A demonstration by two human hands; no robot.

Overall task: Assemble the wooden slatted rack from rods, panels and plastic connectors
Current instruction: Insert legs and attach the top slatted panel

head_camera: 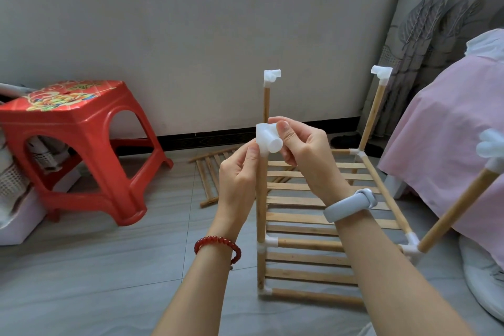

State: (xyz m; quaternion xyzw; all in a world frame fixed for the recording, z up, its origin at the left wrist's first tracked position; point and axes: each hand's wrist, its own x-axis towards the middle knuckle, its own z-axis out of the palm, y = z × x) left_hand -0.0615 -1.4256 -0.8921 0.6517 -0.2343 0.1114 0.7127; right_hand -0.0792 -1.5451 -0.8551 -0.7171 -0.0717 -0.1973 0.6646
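Note:
A partly built wooden rack (321, 226) stands on the floor, with two slatted shelves and several upright rods. A white plastic connector (268, 139) sits on top of the near left upright rod (261, 199). My left hand (238, 174) grips that rod just below the connector. My right hand (302, 144) pinches the connector between thumb and fingers. The far left rod carries a white connector (272, 75), and so does the far right rod (381, 73). The near right rod (458, 207) leans outward with a connector (491, 144) on top.
A loose slatted panel (211, 174) lies on the floor behind the rack. A red plastic stool (79, 142) stands at the left, with white items behind it. A bed with a pink cover (447, 139) and a curtain (436, 22) crowd the right side. A grey wall is behind.

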